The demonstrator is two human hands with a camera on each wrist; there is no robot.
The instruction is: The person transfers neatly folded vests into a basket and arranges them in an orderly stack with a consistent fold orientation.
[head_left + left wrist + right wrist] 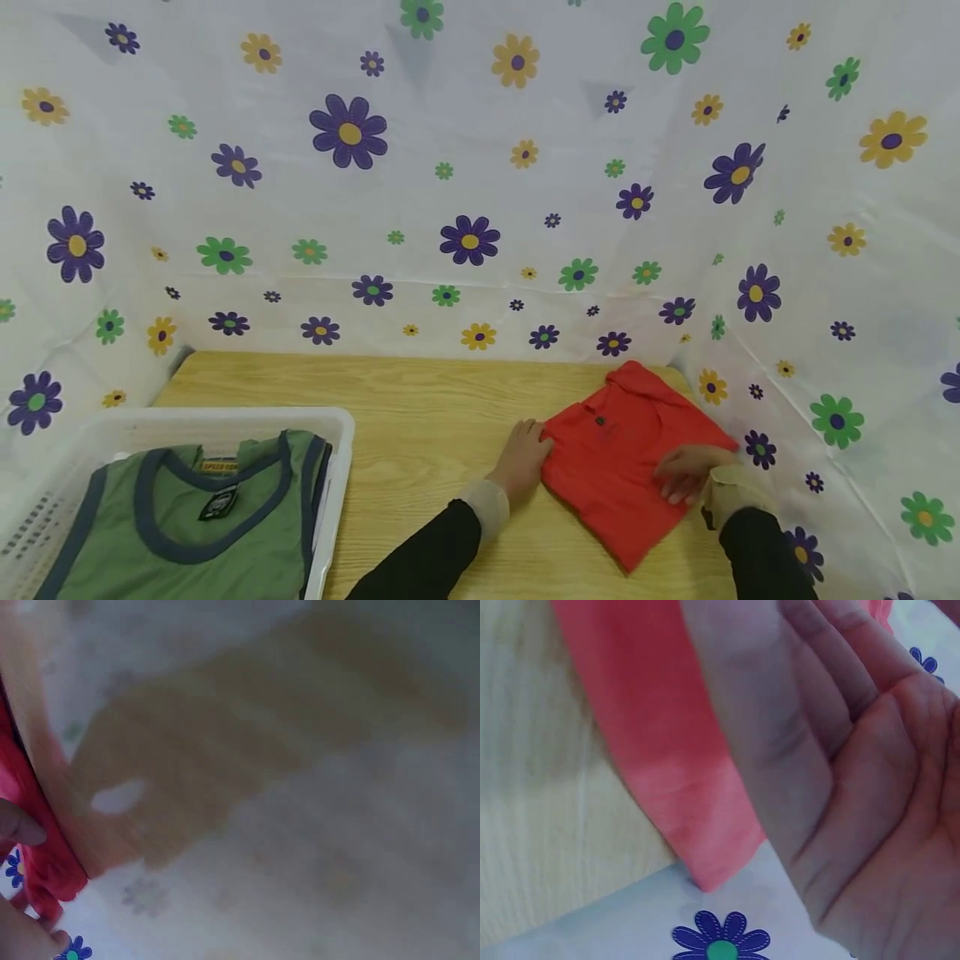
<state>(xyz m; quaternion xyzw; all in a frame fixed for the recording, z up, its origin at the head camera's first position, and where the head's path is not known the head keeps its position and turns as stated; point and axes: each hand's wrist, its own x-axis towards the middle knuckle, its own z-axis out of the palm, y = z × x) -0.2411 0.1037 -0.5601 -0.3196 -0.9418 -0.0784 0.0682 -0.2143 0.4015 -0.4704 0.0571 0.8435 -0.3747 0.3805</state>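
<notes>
A red shirt [607, 458], folded and set at an angle, lies on the right of the wooden table. My left hand [521, 462] touches its left corner with the fingertips. In the left wrist view a thumb [22, 825] lies against the red cloth [52, 862], at the frame's edge. Over the shirt's right side rests my right hand [693, 471], its fingers loosely bent above the fabric. The right wrist view shows that palm [900, 810] close up, beside a pointed corner of the shirt [675, 780]; nothing is gripped there.
A white plastic basket [341, 467] stands at the left, holding a green shirt [255, 550] with dark trim on top of other clothing. Flowered white sheeting [465, 183] walls the table [420, 417] at the back and both sides, close by the right hand.
</notes>
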